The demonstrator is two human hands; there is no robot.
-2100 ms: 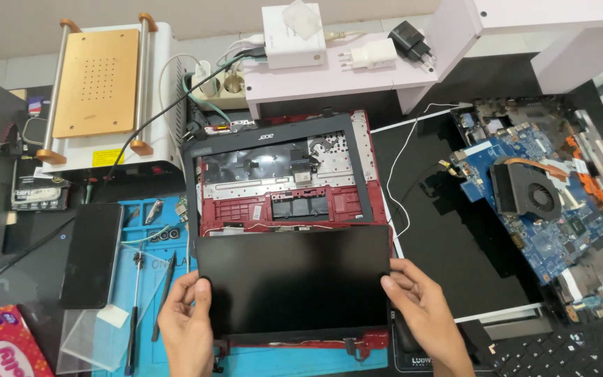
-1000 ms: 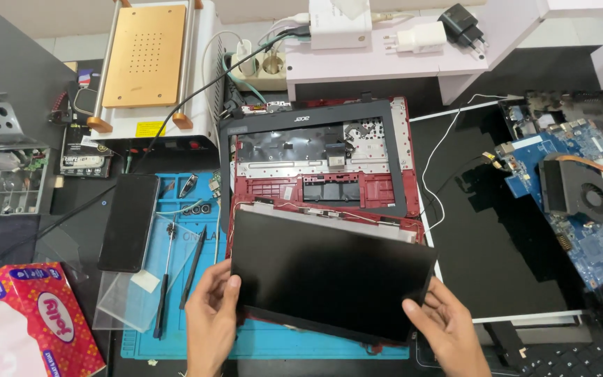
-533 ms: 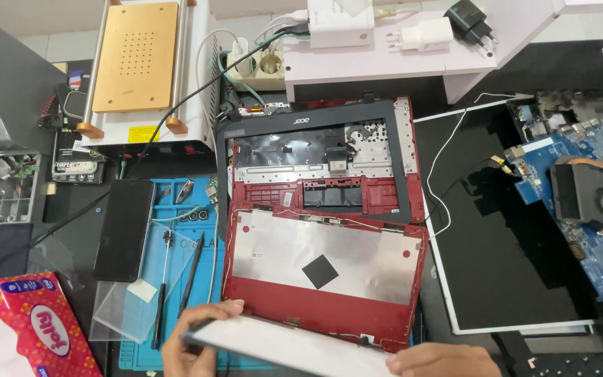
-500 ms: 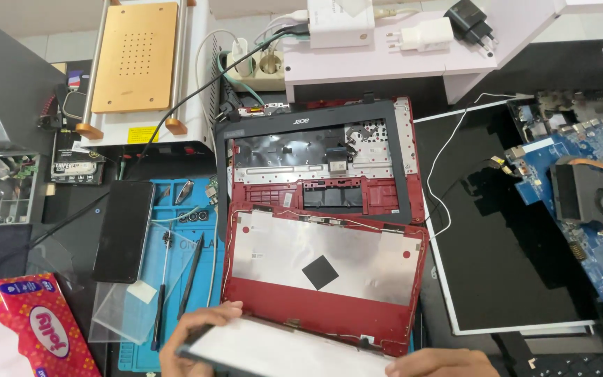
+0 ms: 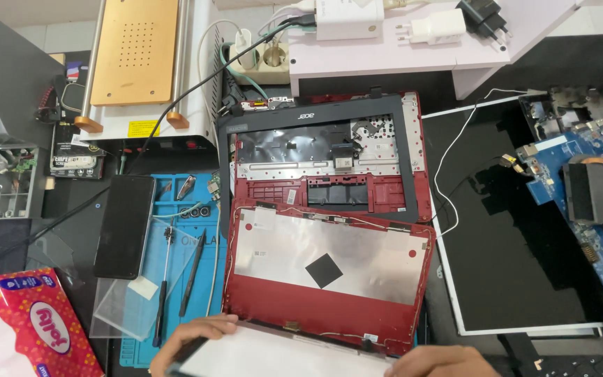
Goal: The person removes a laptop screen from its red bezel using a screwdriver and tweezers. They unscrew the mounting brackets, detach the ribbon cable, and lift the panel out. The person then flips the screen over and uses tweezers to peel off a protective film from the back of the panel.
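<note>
Both hands sit at the bottom edge of the view, holding a thin flat display panel (image 5: 280, 356) whose pale grey back faces up. The left hand (image 5: 193, 338) curls its fingers over the panel's left corner, and the right hand (image 5: 441, 361) clasps the right end; only its knuckles show, so how far its fingers wrap underneath cannot be told. The panel is held by its edges, probably to keep fingers off the glass face and to spread the load on something so thin.

Just beyond the panel lies the red plastic laptop lid shell (image 5: 326, 279), open side up, its silver foil lining and a black square pad exposed, with thin cables running along its rim. The panel's far edge overlaps the shell's near edge. Behind the shell rests the red laptop base with a black bezel frame (image 5: 315, 157) laid over it.

To the left, a blue silicone work mat (image 5: 176, 202) keeps small tools together: a black pen-shaped pry tool (image 5: 191, 272) and a slim screwdriver (image 5: 165, 286), beside a black smartphone (image 5: 124, 225). To the right a second black flat screen panel (image 5: 518, 237) lies face up, next to a blue circuit board with a fan (image 5: 594, 202)
</note>
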